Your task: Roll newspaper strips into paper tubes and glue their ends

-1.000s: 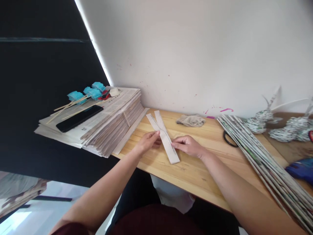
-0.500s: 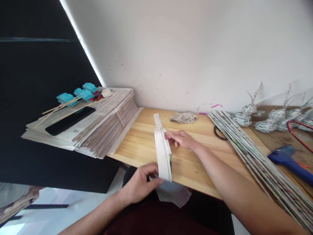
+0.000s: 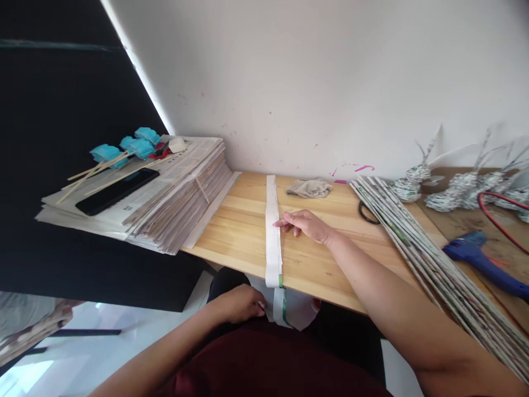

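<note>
Long strips of newspaper (image 3: 273, 234) lie on the wooden table (image 3: 243, 226), running from the wall side to the front edge. A lower end with a green edge hangs past the table edge, over my lap. My right hand (image 3: 305, 225) rests beside the strips with its index fingertip on them; the fingers are loosely bent and apart. Below the table edge, over my lap, my left hand (image 3: 243, 303) has its fingers curled together, away from the strips. Whatever may be in its fingertips is too small to make out.
At left stands a tall newspaper stack (image 3: 185, 187) with a phone (image 3: 118, 191), thin sticks (image 3: 97, 165) and blue packets (image 3: 140, 148) on top. A crumpled cloth (image 3: 309, 188) lies near the wall. Rolled paper tubes (image 3: 430, 264), a blue glue gun (image 3: 483, 267) and woven paper pieces (image 3: 450, 190) are at right.
The strips, fanned and lifted at the front before, now lie flat and straight on the table. My left hand has let go of their near end and drawn down towards my lap.
</note>
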A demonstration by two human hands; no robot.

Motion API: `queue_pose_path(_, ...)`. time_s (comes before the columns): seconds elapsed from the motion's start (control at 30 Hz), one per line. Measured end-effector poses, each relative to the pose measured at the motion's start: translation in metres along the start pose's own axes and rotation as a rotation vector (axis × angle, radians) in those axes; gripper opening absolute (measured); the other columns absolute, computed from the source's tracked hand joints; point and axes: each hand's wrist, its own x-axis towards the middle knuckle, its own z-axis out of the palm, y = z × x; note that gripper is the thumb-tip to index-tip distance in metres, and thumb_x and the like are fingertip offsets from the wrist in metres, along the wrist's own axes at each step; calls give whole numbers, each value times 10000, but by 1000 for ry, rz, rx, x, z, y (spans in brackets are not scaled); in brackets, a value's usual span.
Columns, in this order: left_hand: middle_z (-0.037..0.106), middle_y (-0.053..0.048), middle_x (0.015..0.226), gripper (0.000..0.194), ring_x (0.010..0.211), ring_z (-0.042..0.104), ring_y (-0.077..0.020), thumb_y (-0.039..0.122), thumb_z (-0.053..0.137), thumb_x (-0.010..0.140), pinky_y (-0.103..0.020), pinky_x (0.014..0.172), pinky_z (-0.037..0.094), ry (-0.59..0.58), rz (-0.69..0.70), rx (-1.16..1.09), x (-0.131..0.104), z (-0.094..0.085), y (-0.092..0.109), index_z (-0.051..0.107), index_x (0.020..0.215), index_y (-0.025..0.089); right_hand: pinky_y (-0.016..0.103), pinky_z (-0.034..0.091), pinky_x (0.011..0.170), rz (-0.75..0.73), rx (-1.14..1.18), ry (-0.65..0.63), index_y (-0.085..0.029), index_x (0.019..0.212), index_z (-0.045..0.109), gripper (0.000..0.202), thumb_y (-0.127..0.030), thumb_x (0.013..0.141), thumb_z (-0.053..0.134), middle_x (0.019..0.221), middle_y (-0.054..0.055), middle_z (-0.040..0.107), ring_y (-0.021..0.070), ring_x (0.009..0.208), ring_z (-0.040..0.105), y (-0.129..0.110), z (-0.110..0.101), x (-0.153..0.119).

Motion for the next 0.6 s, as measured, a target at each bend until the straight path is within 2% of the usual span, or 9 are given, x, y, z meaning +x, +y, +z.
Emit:
queue_pose_path(0.07, 766, -68, 920, 305, 850, 694, -198, 481, 644, 837, -258, 709, 510, -120, -15, -167, -13, -18, 16, 772, 902, 211, 221, 425, 534, 3, 18, 17, -157, 944, 808, 547, -644, 839, 582, 946, 133, 765, 180, 824, 653, 1, 0, 0)
queue_pose_path(0.13, 762, -94, 940, 376, 837, 694, -187, 511, 585, 886, -250, 667, 516, -111, 8, -391, -23, -40, 35, 759, 885, 178, 219, 424, 530, -6, 38, 35, -153, 938, 809, 551, -647, 834, 588, 911, 131, 763, 180, 814, 655, 1, 2, 0)
queue_pose_path(0.17, 756, -108, 900, 395, 796, 691, -182, 511, 573, 899, -256, 656, 523, -38, 49, -488, -26, -51, 43, 749, 859, 160, 221, 427, 532, -16, 49, 39, -152, 934, 809, 551, -647, 832, 589, 899, 131, 763, 183, 814, 656, 1, 3, 0)
queue_pose_path(0.23, 742, -103, 854, 317, 750, 689, -168, 455, 644, 873, -253, 648, 530, 278, 111, -694, -23, -71, 55, 731, 945, 158, 228, 435, 542, -43, 72, 39, -153, 921, 811, 540, -640, 832, 595, 888, 130, 764, 183, 808, 654, 1, 6, 0)
queue_pose_path(0.3, 743, -113, 989, 328, 881, 706, -179, 343, 725, 832, -279, 776, 549, 511, 112, -813, -9, -86, 62, 685, 1100, 159, 238, 443, 556, -69, 100, 25, -159, 905, 813, 514, -624, 831, 608, 910, 130, 770, 174, 784, 649, 1, 8, 0)
queue_pose_path(0.33, 735, -128, 1042, 357, 920, 707, -187, 318, 730, 831, -304, 833, 548, 554, 99, -853, 1, -92, 63, 657, 1137, 149, 242, 450, 568, -74, 121, 5, -161, 905, 814, 503, -616, 834, 612, 933, 131, 771, 168, 772, 647, 0, 9, -1)
queue_pose_path(0.4, 723, -143, 1075, 435, 936, 707, -192, 297, 729, 836, -339, 882, 542, 526, 94, -934, 24, -102, 66, 587, 1219, 145, 247, 468, 598, -63, 173, -60, -163, 923, 812, 483, -599, 842, 620, 993, 134, 770, 157, 763, 650, 0, 9, -1)
queue_pose_path(0.47, 723, -132, 1008, 478, 855, 707, -180, 281, 747, 819, -333, 835, 551, 516, 57, -966, 47, -110, 69, 557, 1232, 135, 250, 488, 639, -28, 220, -143, -158, 942, 809, 469, -582, 845, 633, 1039, 141, 763, 154, 782, 664, 0, 7, -2)
queue_pose_path(0.6, 713, -83, 955, 596, 845, 699, -166, 231, 770, 783, -299, 805, 539, 633, 142, -970, 78, -128, 83, 513, 1318, 172, 262, 518, 710, 23, 293, -203, -144, 970, 798, 453, -556, 833, 666, 1136, 159, 736, 174, 887, 683, 2, 4, 0)
